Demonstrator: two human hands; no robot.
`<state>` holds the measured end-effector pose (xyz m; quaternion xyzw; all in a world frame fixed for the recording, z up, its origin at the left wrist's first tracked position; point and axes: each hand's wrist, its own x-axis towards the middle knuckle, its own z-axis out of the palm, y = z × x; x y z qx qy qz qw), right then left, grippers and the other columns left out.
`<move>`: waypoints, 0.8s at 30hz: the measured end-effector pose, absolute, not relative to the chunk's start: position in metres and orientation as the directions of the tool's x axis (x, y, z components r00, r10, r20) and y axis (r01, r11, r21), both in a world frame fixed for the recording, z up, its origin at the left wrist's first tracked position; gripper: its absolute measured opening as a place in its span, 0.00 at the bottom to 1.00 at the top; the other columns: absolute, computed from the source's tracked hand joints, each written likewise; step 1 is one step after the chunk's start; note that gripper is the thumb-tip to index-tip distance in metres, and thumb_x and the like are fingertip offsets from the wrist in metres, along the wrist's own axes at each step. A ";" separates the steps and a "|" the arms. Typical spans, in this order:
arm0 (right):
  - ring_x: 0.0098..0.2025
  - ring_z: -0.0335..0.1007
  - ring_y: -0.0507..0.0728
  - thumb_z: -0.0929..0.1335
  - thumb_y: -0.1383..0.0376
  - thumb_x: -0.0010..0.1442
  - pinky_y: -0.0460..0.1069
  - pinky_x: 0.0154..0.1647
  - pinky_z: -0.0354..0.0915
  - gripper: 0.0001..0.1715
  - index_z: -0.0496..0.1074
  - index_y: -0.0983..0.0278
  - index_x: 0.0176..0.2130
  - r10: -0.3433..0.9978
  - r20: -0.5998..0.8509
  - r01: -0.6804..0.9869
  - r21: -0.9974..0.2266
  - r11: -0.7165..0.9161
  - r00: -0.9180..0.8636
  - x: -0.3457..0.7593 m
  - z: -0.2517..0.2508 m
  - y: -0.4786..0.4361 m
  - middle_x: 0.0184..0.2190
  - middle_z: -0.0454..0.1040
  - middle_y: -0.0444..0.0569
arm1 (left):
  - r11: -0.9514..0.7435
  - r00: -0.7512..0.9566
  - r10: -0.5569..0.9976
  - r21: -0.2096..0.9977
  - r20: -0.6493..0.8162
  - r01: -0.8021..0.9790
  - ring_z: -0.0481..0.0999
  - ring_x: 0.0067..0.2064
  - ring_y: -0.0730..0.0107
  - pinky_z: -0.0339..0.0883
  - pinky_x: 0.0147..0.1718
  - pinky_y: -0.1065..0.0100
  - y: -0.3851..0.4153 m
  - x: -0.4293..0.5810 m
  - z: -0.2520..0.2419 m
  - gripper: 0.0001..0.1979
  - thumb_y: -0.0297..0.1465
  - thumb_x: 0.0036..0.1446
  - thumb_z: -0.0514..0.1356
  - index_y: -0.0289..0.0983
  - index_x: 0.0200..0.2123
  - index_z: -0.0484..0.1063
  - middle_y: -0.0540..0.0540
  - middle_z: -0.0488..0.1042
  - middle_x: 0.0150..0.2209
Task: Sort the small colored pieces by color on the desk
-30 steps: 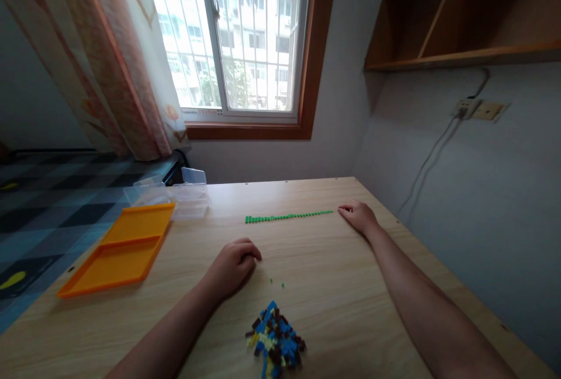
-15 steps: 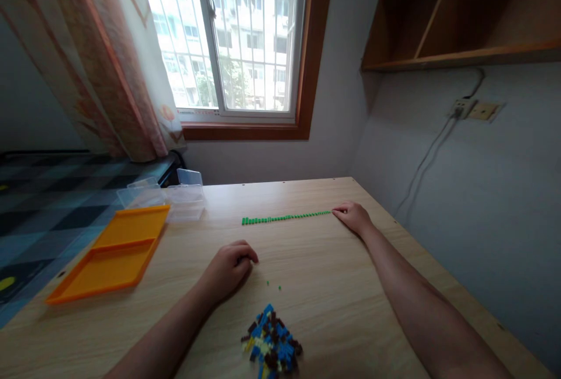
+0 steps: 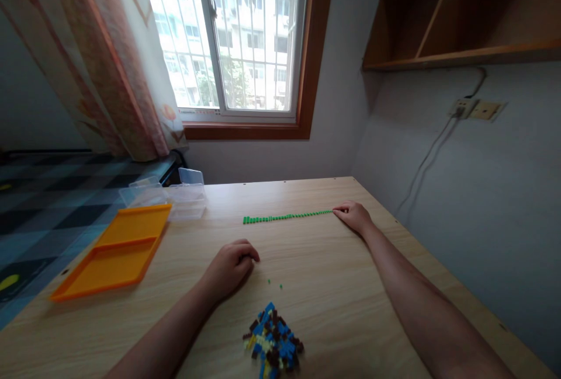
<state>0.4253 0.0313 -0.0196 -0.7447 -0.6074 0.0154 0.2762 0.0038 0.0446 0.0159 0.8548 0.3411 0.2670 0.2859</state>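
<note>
A long row of small green building bricks (image 3: 267, 219) runs across the far part of the table, with larger pieces at its left end and tiny ones toward the right. My right hand (image 3: 354, 215) is at the row's right end, thumb and finger pinched on a tiny green brick mostly hidden by the fingertips. My left hand (image 3: 234, 265) rests on the table nearer to me, fingers curled in, with nothing visible in it. Just right of it lie two loose green bricks (image 3: 281, 287). Closer still is a pile of blue, brown and yellow bricks (image 3: 275, 341).
An orange two-part tray (image 3: 125, 241) lies on the table's left side. Behind it stand clear plastic boxes (image 3: 186, 195) with lids up. The table (image 3: 333, 315) meets a wall with a window at the back. A wooden shelf (image 3: 460, 55) hangs at upper right.
The view shifts very slightly. Both hands and the bricks stay essentially where they were.
</note>
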 end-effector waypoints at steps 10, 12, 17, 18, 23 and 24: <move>0.37 0.74 0.57 0.68 0.55 0.58 0.48 0.34 0.62 0.14 0.83 0.55 0.37 0.908 0.339 0.896 -0.437 -0.081 0.247 0.426 -0.024 0.033 0.36 0.81 0.45 | -0.614 0.633 0.728 0.663 0.265 0.429 0.74 0.35 0.69 0.66 0.38 0.69 0.044 0.003 0.014 0.14 0.19 0.47 0.53 0.37 0.27 0.77 0.48 0.76 0.31; 0.37 0.73 0.57 0.68 0.55 0.58 0.48 0.33 0.61 0.14 0.83 0.55 0.37 0.906 0.351 0.893 -0.445 -0.063 0.239 0.427 -0.025 0.034 0.35 0.80 0.45 | -0.619 0.634 0.726 0.658 0.268 0.430 0.74 0.35 0.69 0.65 0.38 0.69 0.044 0.003 0.013 0.14 0.18 0.47 0.53 0.37 0.26 0.77 0.48 0.76 0.31; 0.33 0.71 0.55 0.67 0.54 0.58 0.48 0.33 0.63 0.17 0.83 0.58 0.40 0.871 0.417 0.873 -0.487 -0.026 0.258 0.427 -0.027 0.033 0.35 0.79 0.48 | -0.626 0.640 0.721 0.646 0.267 0.436 0.74 0.35 0.69 0.65 0.39 0.69 0.043 0.003 0.014 0.14 0.18 0.47 0.53 0.37 0.26 0.77 0.48 0.76 0.31; 0.32 0.70 0.55 0.67 0.55 0.59 0.49 0.33 0.63 0.19 0.83 0.60 0.41 0.858 0.435 0.866 -0.499 -0.021 0.271 0.427 -0.026 0.032 0.35 0.78 0.49 | -0.626 0.641 0.721 0.644 0.263 0.440 0.74 0.35 0.69 0.65 0.39 0.69 0.043 0.003 0.014 0.14 0.18 0.47 0.53 0.37 0.26 0.77 0.48 0.76 0.31; 0.30 0.67 0.55 0.65 0.56 0.61 0.50 0.35 0.65 0.20 0.81 0.64 0.44 0.792 0.532 0.841 -0.540 0.042 0.301 0.419 -0.018 0.028 0.36 0.78 0.52 | -0.623 0.632 0.727 0.647 0.269 0.440 0.75 0.35 0.69 0.66 0.39 0.69 0.042 0.003 0.015 0.14 0.18 0.46 0.54 0.37 0.26 0.78 0.48 0.76 0.31; 0.29 0.66 0.55 0.66 0.56 0.61 0.50 0.35 0.65 0.20 0.81 0.64 0.43 0.777 0.562 0.833 -0.545 0.090 0.283 0.413 -0.014 0.028 0.35 0.78 0.52 | -0.623 0.631 0.726 0.649 0.273 0.436 0.75 0.35 0.69 0.66 0.39 0.69 0.042 0.004 0.015 0.14 0.18 0.47 0.53 0.37 0.26 0.78 0.48 0.76 0.31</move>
